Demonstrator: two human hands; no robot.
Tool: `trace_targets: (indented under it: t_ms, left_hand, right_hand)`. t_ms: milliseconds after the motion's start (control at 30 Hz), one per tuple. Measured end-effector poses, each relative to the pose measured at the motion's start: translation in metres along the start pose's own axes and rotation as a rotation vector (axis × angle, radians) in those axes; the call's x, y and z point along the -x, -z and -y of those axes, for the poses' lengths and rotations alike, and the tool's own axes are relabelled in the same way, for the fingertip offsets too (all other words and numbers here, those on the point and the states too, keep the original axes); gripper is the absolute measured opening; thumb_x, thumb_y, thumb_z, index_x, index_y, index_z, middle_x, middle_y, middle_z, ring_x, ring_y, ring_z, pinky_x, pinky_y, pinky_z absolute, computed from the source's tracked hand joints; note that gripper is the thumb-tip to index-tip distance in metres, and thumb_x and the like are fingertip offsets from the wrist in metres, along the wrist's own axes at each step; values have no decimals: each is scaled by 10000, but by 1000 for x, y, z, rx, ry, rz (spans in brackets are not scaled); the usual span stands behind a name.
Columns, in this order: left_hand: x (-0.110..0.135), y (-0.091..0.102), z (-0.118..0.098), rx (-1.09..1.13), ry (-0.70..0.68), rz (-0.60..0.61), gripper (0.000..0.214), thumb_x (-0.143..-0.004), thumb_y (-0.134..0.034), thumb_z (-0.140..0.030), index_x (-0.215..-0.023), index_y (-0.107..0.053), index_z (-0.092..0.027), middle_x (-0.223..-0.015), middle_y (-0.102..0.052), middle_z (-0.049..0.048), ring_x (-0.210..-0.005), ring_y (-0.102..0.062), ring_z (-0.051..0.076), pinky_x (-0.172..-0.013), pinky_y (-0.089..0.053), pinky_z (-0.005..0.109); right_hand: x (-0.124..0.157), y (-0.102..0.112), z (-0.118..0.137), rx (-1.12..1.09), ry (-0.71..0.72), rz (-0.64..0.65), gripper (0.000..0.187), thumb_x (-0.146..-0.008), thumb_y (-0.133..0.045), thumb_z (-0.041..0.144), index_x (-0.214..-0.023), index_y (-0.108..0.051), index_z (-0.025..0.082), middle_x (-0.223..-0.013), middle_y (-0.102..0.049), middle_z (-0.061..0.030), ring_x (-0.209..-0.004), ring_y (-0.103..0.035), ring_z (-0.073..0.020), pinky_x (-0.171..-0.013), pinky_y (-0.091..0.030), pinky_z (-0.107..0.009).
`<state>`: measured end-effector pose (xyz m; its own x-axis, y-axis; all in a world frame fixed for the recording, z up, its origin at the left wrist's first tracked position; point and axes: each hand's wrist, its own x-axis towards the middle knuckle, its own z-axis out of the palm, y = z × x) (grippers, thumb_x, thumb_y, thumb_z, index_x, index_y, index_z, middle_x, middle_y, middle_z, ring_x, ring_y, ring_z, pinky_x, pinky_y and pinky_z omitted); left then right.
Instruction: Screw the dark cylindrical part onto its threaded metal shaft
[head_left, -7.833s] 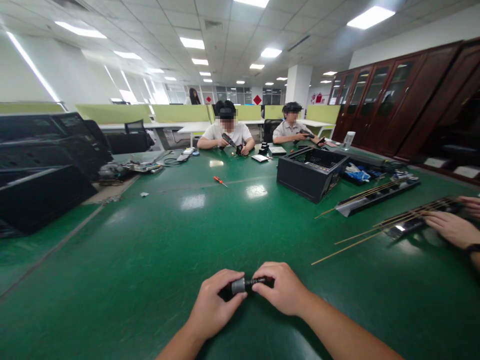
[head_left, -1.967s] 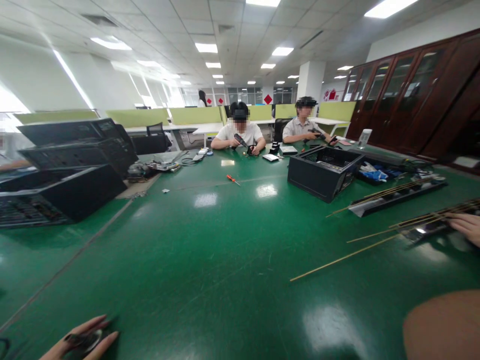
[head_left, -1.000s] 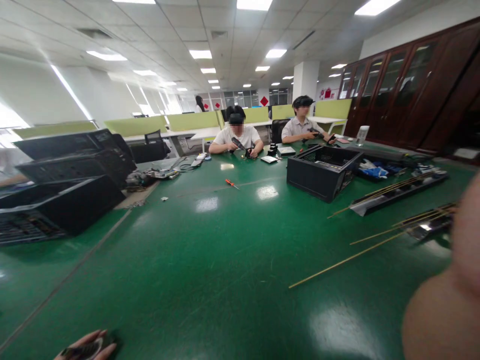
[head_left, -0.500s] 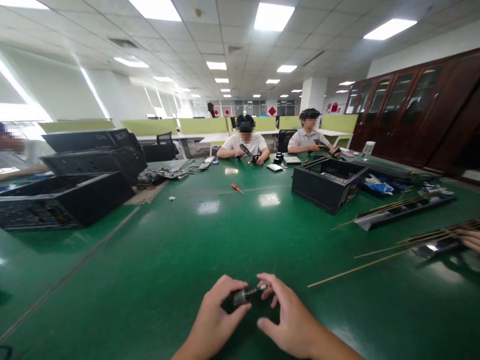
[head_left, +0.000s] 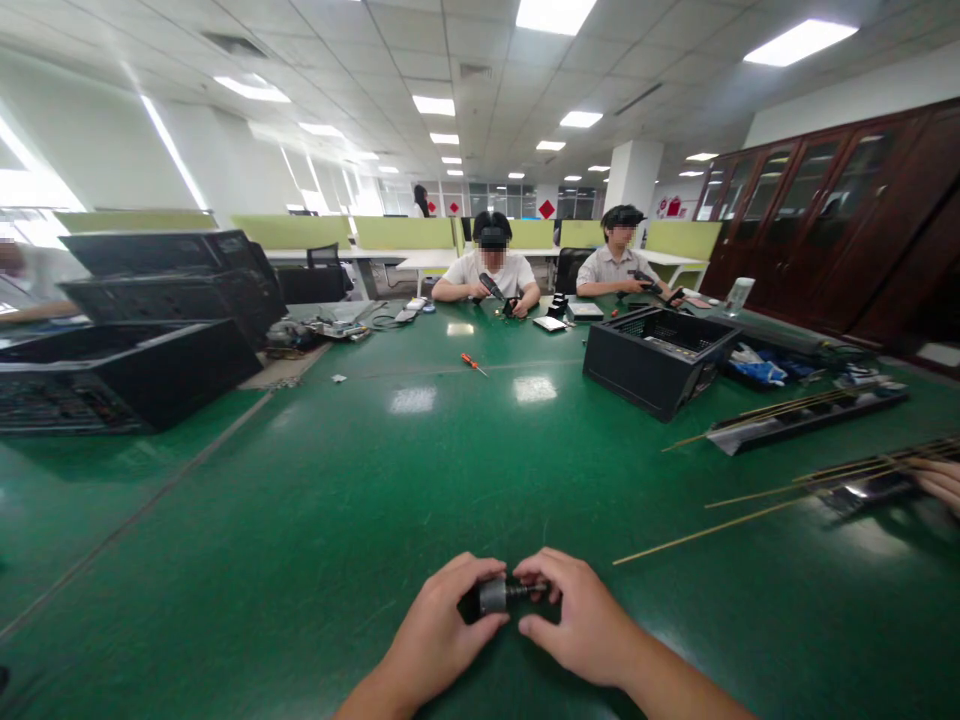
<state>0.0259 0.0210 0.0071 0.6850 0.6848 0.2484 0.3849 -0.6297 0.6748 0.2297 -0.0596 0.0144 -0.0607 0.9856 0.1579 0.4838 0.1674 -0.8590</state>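
Note:
A small dark grey cylinder with a thin ridged shaft, which looks like a small motor, lies between my hands just above the green table. My left hand is closed around its body, thumb below and fingers above. The thin shaft points right, toward my right hand. That hand's fingers are curled beside the shaft's tip, and its thumb stands apart from them. Whether the fingertips touch the shaft is hard to see.
An orange screwdriver lies mid-table. Black computer cases stand at left and right. Thin yellowish rods lie at right, near another person's hand. Two people sit across the table, one holding a power drill.
My right hand's fingers have curled in closer around the shaft's end. The cylinder has turned slightly, its shaft now nearly level. The view has tilted down and shifted a little.

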Motion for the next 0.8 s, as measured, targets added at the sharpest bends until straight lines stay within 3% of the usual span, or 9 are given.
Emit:
trace_targets:
  t_ms: [400, 800]
  left_hand:
    - [-1, 2, -2, 31, -23, 92, 227, -825, -707, -188, -1043, -673, -240, -944, -688, 38, -885, -648, 191, -799, -498, 297]
    - [2, 0, -2, 38, -121, 17, 204, -871, -664, -196, -1072, -651, -224, -966, -687, 62, -898, -651, 196, -812, -521, 316]
  right_hand:
    - [-2, -4, -3, 58, 38, -4, 163, -795, -693, 181, -942, -747, 224, -882, -702, -8, -823, -643, -157, -761, -439, -250]
    - [-5, -5, 0, 90, 31, -48, 106, -793, -702, 192, -879, -757, 222, -830, -716, -6, -777, -644, -160, -720, -428, -250]
